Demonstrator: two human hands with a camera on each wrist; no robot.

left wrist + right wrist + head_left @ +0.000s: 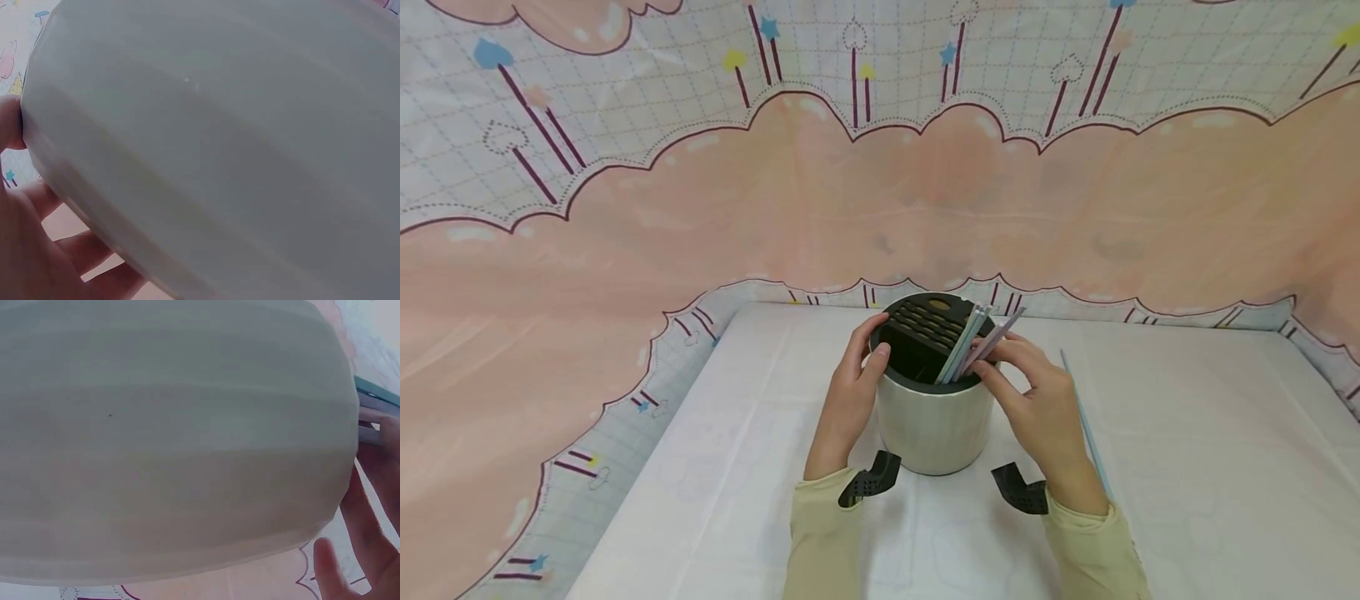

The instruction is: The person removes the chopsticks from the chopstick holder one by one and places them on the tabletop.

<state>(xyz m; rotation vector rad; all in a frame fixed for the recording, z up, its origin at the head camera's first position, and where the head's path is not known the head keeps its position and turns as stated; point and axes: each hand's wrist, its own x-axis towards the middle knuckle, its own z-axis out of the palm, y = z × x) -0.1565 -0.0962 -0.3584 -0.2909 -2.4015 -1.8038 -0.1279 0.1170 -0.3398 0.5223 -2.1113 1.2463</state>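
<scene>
A white, faceted round holder with a black slotted insert stands upright on the table. My left hand grips its left side, thumb at the rim and fingers along the wall, as the left wrist view shows with the holder's pale wall. Several slim pastel sticks, pale blue-green and lilac-pink, lean to the right in the front of the insert. At the right rim, my right hand pinches the lilac-pink sticks between thumb and fingers. Their lower ends are hidden inside the holder.
One long blue stick lies on the white-covered table, partly behind my right forearm. A peach and white patterned cloth hangs behind the table. Black straps sit at both wrists.
</scene>
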